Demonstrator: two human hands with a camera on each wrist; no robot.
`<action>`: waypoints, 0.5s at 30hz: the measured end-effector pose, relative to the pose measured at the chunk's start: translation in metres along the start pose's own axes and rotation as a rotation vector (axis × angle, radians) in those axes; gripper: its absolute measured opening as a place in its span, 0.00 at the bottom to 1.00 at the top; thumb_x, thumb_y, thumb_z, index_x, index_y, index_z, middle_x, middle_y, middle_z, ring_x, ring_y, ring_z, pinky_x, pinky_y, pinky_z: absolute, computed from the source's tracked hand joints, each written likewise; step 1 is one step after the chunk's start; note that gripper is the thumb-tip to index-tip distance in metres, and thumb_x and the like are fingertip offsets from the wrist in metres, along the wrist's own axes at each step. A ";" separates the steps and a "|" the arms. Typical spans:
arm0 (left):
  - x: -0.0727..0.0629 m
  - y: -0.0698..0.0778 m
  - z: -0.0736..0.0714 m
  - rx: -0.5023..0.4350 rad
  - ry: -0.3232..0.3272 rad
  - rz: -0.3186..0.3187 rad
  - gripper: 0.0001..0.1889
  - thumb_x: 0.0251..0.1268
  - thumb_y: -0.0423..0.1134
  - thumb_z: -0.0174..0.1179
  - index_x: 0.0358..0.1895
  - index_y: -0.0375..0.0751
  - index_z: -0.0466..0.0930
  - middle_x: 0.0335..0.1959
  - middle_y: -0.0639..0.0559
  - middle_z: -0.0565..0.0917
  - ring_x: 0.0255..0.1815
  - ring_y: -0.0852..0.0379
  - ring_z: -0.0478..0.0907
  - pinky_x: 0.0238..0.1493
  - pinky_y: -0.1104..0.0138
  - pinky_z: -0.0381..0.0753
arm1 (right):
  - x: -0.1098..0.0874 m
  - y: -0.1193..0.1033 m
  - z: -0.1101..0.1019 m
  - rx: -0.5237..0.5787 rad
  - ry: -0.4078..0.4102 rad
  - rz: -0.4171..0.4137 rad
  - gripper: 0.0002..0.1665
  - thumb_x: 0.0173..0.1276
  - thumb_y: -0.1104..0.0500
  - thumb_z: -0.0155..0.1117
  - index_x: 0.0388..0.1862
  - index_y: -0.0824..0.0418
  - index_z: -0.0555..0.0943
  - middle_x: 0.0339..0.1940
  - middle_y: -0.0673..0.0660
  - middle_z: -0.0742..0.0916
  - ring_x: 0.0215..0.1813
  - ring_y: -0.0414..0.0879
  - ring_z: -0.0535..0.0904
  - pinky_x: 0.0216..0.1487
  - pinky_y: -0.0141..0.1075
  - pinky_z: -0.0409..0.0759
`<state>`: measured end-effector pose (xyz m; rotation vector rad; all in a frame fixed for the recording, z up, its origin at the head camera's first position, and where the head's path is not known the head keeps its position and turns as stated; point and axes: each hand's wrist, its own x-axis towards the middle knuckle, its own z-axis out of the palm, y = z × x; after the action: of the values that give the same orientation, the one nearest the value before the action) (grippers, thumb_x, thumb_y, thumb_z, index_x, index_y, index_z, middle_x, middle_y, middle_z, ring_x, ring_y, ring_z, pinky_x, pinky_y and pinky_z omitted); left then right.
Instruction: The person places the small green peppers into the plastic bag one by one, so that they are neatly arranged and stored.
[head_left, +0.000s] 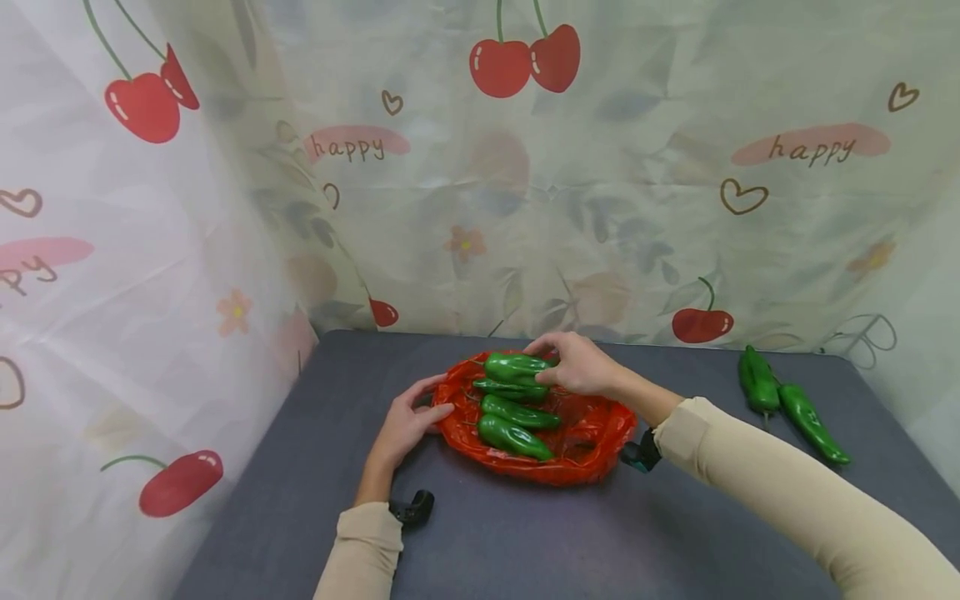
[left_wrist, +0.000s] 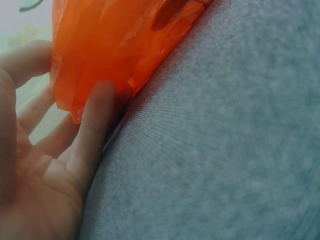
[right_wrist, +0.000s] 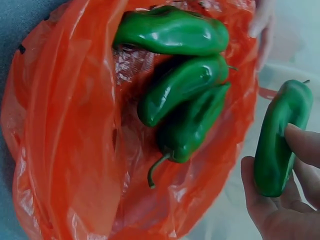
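Observation:
A red plastic bag (head_left: 540, 473) lies spread wide on the grey table, its rim folded outward. Three green peppers (head_left: 517, 439) rest inside it, side by side. Above the far part of the bag, my right hand (head_left: 583, 364) pinches another green pepper (right_wrist: 281, 142) between thumb and fingers; the right wrist view shows it apart from the others. On the bag's left side, my left hand (head_left: 405, 425) holds its edge. In the left wrist view the thumb (left_wrist: 99, 117) lies across the plastic, and the other fingers are partly hidden behind it.
Two more green peppers (head_left: 808, 421) lie touching at the table's right side. Printed cloth (head_left: 540, 208) with cherries and hearts hangs behind the table (head_left: 480, 542) and along its left. Each wrist bears a dark camera mount (head_left: 414, 508).

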<state>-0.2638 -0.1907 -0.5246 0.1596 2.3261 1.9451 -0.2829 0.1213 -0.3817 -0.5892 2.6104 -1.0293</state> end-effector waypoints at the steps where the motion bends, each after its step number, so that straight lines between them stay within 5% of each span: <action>1: 0.000 0.000 0.000 0.000 0.001 -0.003 0.30 0.67 0.45 0.69 0.72 0.56 0.73 0.73 0.44 0.72 0.40 0.57 0.87 0.39 0.67 0.88 | 0.001 0.000 0.002 -0.004 -0.005 0.002 0.25 0.70 0.63 0.69 0.65 0.58 0.79 0.64 0.62 0.82 0.60 0.56 0.81 0.50 0.43 0.82; 15: 0.003 -0.004 -0.002 0.003 0.000 0.004 0.28 0.68 0.45 0.69 0.70 0.56 0.74 0.72 0.45 0.73 0.41 0.55 0.87 0.40 0.67 0.88 | 0.008 -0.001 0.011 -0.029 -0.034 0.011 0.25 0.70 0.63 0.68 0.65 0.58 0.79 0.65 0.62 0.81 0.69 0.60 0.75 0.59 0.50 0.81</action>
<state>-0.2673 -0.1933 -0.5282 0.1651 2.3303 1.9440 -0.2853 0.1102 -0.3893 -0.5931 2.6004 -0.9714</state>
